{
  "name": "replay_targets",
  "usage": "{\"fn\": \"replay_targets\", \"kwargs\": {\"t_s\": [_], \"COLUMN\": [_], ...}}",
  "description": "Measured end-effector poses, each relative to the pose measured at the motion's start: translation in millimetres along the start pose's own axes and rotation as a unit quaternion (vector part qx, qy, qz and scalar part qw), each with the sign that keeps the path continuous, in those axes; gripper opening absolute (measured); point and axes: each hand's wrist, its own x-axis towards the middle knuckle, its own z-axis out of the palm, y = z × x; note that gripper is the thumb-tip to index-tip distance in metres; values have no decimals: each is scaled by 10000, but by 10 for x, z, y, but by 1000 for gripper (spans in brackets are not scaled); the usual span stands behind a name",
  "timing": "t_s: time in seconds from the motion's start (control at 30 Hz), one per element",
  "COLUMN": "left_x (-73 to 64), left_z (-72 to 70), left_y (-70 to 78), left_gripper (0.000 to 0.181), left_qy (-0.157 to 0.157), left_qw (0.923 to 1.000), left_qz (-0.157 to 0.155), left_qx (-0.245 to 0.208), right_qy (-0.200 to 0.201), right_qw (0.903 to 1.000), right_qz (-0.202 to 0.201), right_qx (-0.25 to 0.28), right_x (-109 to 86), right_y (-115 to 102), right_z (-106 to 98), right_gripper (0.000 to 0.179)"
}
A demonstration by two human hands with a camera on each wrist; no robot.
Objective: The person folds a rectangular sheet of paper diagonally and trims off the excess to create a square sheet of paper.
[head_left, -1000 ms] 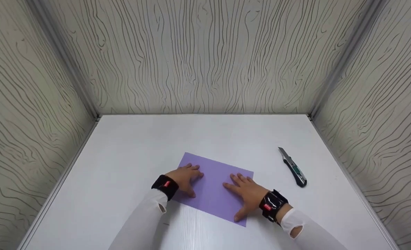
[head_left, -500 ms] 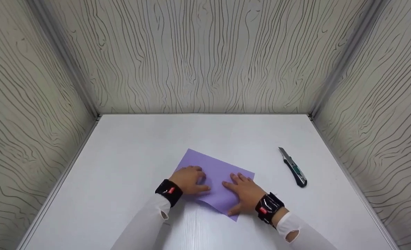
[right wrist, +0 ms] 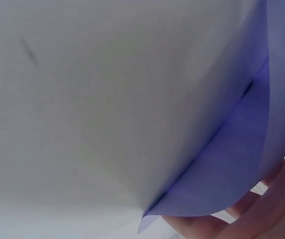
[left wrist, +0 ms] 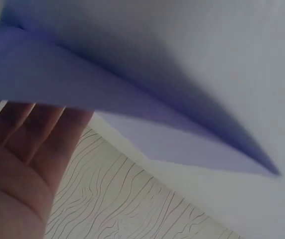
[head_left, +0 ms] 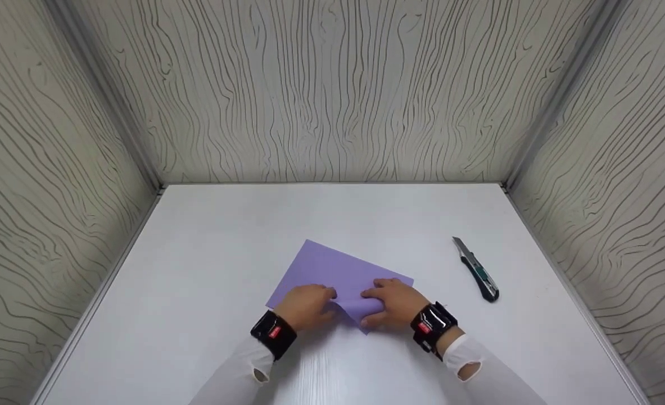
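A purple sheet of paper (head_left: 332, 264) lies turned at an angle on the white table, its near edge lifted and curling upward between the hands. My left hand (head_left: 303, 306) grips that edge near the sheet's left side, its thumb pointing right. At the right part, my right hand (head_left: 397, 304) pinches the raised paper between fingers and thumb. The left wrist view has the bent paper (left wrist: 58, 74) in front of the left fingers (left wrist: 50, 127), hiding their tips. In the right wrist view, the curled paper (right wrist: 222, 169) partly hides the right fingers (right wrist: 202, 226).
A utility knife (head_left: 476, 273) with its blade out lies on the table (head_left: 208, 242) to the right of the paper. Wood-patterned panels (head_left: 321, 95) stand at the back and on both sides.
Both hands lay spread on the flat paper before. The left hand has moved toward me and right, the right hand has drawn in, and the near edge has curled up between them.
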Motion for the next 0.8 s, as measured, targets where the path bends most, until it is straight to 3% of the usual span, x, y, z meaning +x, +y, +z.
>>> {"fn": "replay_targets", "kwargs": {"t_s": [0.1,0.23,0.37,0.63,0.73,0.8], "left_x": [-43,-95,-127,-136,-133,-135], "left_z": [66,109,112,135,139,137], "left_y": [26,34,11,-81,-121,-146], "left_gripper": [10,18,22,26,27,28], "left_qy": [267,374,274,274,290,309], "left_qw": [9996,9989,9982,9966,9961,9956], "left_qz": [-91,-239,-325,-301,-323,-335], "left_qx": [-57,-157,-429,-722,-767,-822], "right_qy": [12,109,140,-469,-392,-123], "right_qw": [10000,9999,9994,9908,9859,9824], "right_qz": [60,94,144,293,201,109], "right_qx": [13,30,265,1233,1617,1859], "right_x": [12,22,2,-161,-203,-208], "right_y": [-8,14,64,179,242,289], "right_z": [-10,1,6,-79,-93,-93], "right_gripper": [68,67,73,105,99,85]}}
